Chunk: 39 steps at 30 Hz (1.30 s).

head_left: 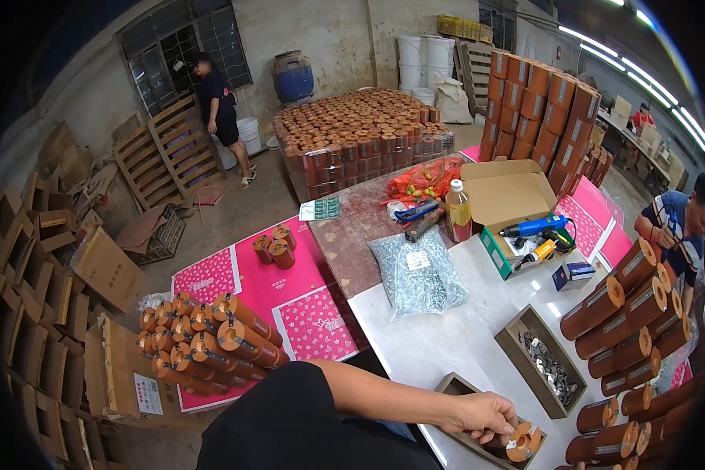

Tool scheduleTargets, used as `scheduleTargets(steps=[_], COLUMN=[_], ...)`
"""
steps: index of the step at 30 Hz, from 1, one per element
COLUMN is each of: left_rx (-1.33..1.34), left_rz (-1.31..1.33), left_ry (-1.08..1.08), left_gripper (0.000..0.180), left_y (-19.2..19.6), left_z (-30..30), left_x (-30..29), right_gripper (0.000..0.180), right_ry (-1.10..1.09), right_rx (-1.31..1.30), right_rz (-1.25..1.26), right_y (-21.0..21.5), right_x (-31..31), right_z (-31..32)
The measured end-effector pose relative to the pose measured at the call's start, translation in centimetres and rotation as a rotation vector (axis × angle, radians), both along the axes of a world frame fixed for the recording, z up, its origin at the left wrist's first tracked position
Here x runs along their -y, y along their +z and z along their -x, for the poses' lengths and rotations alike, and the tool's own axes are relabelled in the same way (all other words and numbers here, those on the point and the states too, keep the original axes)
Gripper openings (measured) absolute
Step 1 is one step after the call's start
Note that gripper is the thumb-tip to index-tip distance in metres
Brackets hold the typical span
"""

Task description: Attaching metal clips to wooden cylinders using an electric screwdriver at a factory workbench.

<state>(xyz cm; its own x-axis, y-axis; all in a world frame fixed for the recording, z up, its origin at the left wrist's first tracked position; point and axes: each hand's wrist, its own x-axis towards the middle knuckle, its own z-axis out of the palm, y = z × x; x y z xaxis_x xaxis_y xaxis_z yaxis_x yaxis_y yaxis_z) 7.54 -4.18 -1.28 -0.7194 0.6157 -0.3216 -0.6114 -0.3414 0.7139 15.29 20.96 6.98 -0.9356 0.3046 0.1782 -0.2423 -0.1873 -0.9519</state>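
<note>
My left hand (487, 417) reaches in from the lower edge, its fingers curled and pressed together. They are over a narrow wooden tray (453, 385) and touch the rim of an orange-brown cylinder (523, 443) with a round hole in its end. Whether they pinch a small part there is hidden. My right hand does not show. Beside the hand, a second wooden tray (507, 338) holds a heap of small grey metal pieces (552, 368). More cylinders with metal strips along their sides (603, 307) are stacked at the right.
A clear bag of small metal parts (419, 274), a bottle (457, 211), an open carton (500, 192) and a blue power screwdriver (531, 227) lie on the table. Cylinders stand on pink sheeting (251, 301) at left. One person (221, 110) stands behind; another (670, 227) works at right.
</note>
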Motion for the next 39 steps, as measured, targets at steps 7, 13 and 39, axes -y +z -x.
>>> scheduleTargets(steps=[7, 13, 39], left_rx=[-0.019, -0.059, -0.162], left_rz=[0.095, 0.11, 0.229], left_ry=[-0.105, -0.148, -0.005], left_gripper=[0.017, 0.021, 0.027], left_y=[-0.3, -0.5, 1.1], left_z=[-1.2, -2.3, -3.5], left_x=[-1.3, -2.6, -3.9], right_gripper=[0.039, 0.032, 0.027], right_ry=[-0.015, -0.05, -0.101], right_rx=[-0.224, -0.298, -0.357], right_rz=[0.329, 0.446, 0.545], right_y=[0.0, 0.6, 1.2], right_x=[-2.5, -1.5, -1.1], right_z=[0.7, 1.5, 3.2])
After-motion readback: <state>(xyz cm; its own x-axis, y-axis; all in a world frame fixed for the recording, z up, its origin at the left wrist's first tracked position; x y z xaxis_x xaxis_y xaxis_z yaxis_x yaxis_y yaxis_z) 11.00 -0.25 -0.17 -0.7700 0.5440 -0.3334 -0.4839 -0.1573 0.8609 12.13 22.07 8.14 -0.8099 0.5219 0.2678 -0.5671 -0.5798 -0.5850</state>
